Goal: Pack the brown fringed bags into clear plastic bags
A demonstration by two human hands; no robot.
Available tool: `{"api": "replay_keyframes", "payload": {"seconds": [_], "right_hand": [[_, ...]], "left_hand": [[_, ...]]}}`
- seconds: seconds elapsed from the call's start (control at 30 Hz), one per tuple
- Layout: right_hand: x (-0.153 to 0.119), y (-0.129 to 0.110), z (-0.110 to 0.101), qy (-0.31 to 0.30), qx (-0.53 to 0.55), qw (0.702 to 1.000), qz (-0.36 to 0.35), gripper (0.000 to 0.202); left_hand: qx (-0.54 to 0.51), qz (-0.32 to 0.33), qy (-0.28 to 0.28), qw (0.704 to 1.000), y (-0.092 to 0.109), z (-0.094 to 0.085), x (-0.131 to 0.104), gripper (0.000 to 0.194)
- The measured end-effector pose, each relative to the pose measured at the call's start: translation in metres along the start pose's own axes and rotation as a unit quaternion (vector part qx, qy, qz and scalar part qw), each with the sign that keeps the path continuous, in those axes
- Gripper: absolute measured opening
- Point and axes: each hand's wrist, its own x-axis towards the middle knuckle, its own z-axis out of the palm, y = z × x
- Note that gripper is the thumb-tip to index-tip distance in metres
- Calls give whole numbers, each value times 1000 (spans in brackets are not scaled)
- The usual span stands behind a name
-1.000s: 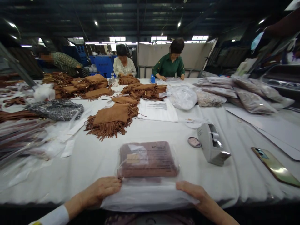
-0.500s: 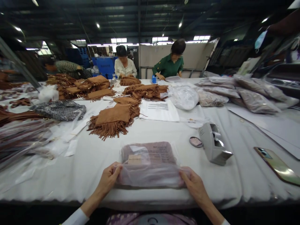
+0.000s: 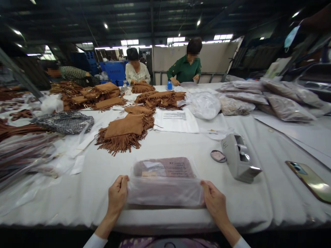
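left hand (image 3: 117, 193) and right hand (image 3: 214, 197) pinch a plastic bag (image 3: 165, 174) (flap (image 3: 165, 192) folded).

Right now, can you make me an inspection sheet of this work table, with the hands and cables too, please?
Surface: white cloth-covered table, creased.
Job's things: flat brown item in a printed clear plastic bag, the near part folded over.
Clutter: brown fringed pouches, grey tape dispenser, small round dish, shiny gold-green phone.
Grippers: bare left hand and bare right hand pinch the folded part's two ends.
Cables: nothing seen on the table.
Surroundings: person in a dark-green top and person in a white top across the table.
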Motion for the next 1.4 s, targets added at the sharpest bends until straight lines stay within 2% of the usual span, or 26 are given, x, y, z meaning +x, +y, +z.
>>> {"api": "replay_keyframes", "payload": {"seconds": [0.13, 0.3, 0.4, 0.53, 0.63, 0.77, 0.9, 1.0, 1.07, 1.1, 1.13, 1.2, 1.23, 1.3, 1.4], "right_hand": [[1, 3, 1, 2, -18, 1000, 0, 50], [2, 2, 2, -16, -40, 999, -5, 51], [4, 4, 3, -22, -82, 995, -45, 52], [6, 13, 6, 4, -165, 979, -118, 54], [5, 20, 10, 20, -210, 967, -145, 53], [2, 20, 12, 37, -234, 964, -124, 50], [1, 17, 11, 41, -238, 964, -108, 46], [0, 18, 12, 42, -234, 967, -95, 43], [-1, 19, 13, 42, -229, 968, -89, 41], [-2, 20, 13, 43, -228, 969, -87, 40], [-2, 20, 13, 43, -227, 969, -84, 39], [-2, 19, 12, 39, -221, 972, -77, 37], [-2, 18, 11, 34, -215, 974, -68, 34], [0, 14, 8, 25, -203, 978, -32, 23], [4, 7, 6, 19, -219, 975, 31, 19]], "left_hand": [[23, 10, 2, 1000, -1, 0, 0, 38], [161, 47, 6, 986, -18, 14, 7, 33], [201, 56, -14, 978, -29, 19, 11, 28], [246, 62, -32, 967, -34, 20, 13, 25], [311, 75, -52, 946, -34, 19, 13, 27], [410, 95, -76, 904, -30, 19, 13, 31], [436, 110, -61, 891, -25, 15, 11, 32], [397, 189, 23, 898, -12, 12, 5, 26], [326, 285, 88, 897, 6, 19, -5, 23], [287, 346, 90, 889, 17, 26, -12, 24], [254, 408, 67, 874, 28, 35, -21, 28], [237, 528, -49, 814, 50, 59, -40, 39], [253, 556, -99, 786, 59, 72, -47, 47], [289, 566, -155, 757, 68, 95, -56, 64], [318, 537, -191, 758, 64, 115, -56, 76]]}}
